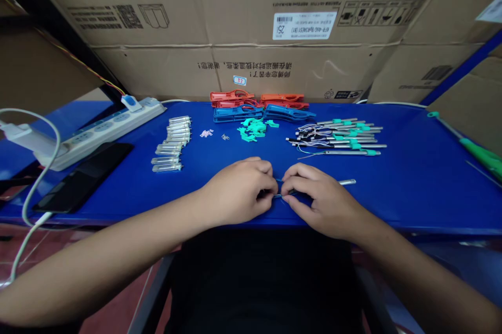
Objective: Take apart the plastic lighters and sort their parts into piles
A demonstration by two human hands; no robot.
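Note:
My left hand (243, 190) and my right hand (321, 198) meet at the near edge of the blue table, fingertips pinched close together. Thin wires (278, 196) show in the small gap between them. A silver metal tube (348, 182) sticks out beyond my right hand, most of it hidden under the palm. The fingers of both hands are closed; what lies inside my left fist is hidden. Beyond my right hand lies a row of similar metal tubes (353, 140) with wires and green clips. Small green plastic parts (253, 129) are piled ahead of my hands.
Red plastic housings (280, 99) and blue housings (288, 113) lie at the back before a cardboard box (157, 67). Clear cylinders (168, 160), pink bits (206, 133) and tiny pins (225, 137) sit left. A phone (84, 177), power strip (110, 127) and green-handled screwdriver (480, 156) flank them.

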